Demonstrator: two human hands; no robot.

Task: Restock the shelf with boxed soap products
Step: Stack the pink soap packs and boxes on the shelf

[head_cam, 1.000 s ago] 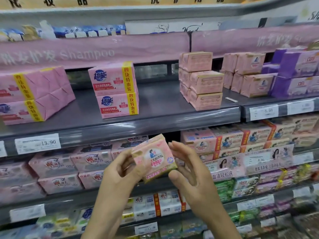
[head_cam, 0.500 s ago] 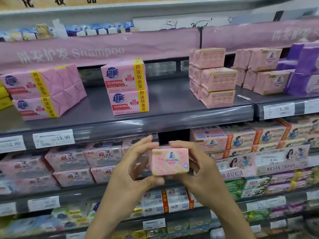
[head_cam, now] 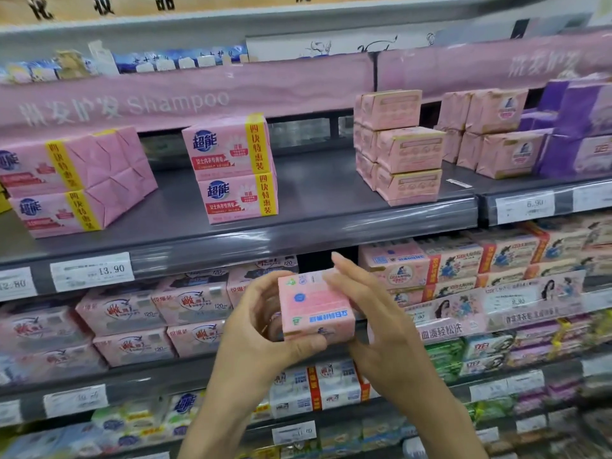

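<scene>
Holding: pink soap box (head_cam: 314,306), in mid-air before the lower shelf rows, just below the grey shelf (head_cam: 331,200).
Left hand (head_cam: 265,329): grips the box, thumb under its bottom edge.
Right hand (head_cam: 374,319): grips the box, fingers over its top right corner.
Box print: blurred, apparently upside down.
Grey shelf: pink box stack (head_cam: 407,160) to the right.

Dark grey shelf (head_cam: 314,200) with price tags (head_cam: 92,271) along the front edge. Far left, two pink wrapped packs (head_cam: 76,180) stacked. Near the middle, two banded packs (head_cam: 233,167) stacked. Further right, a pile of pink boxes (head_cam: 402,147) — then purple boxes (head_cam: 579,127).
</scene>
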